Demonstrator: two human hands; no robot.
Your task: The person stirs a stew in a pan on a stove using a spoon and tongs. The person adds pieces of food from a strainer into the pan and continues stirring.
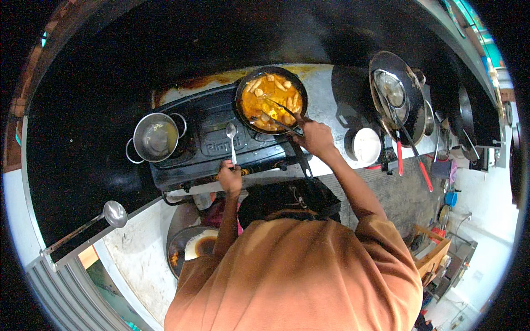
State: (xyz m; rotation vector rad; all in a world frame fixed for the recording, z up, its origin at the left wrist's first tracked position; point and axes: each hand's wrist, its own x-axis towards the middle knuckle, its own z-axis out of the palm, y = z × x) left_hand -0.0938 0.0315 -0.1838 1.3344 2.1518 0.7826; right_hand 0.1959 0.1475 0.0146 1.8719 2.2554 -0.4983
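My right hand [316, 140] grips dark tongs [283, 109], whose tips dip into a black frying pan [305, 89]. Orange broth [271, 94] fills the pan, with sausage-like pieces [280, 85], round balls [258, 92] and some yellow and white egg-like food [271, 112] in it. The pan sits on the right side of a black gas stove [190, 99], its handle [301, 159] pointing towards me. In front of the stove, my left hand [230, 178] holds a metal spoon [232, 138] by the handle, bowl upwards and apart from the pan.
A two-handled metal pot [155, 138] with some liquid stands at the stove's left. Right of the pan are a white bowl [366, 145] and a large wok [416, 111] holding red-handled strainers [393, 97]. A ladle [115, 214] lies at lower left, near another pan [182, 244].
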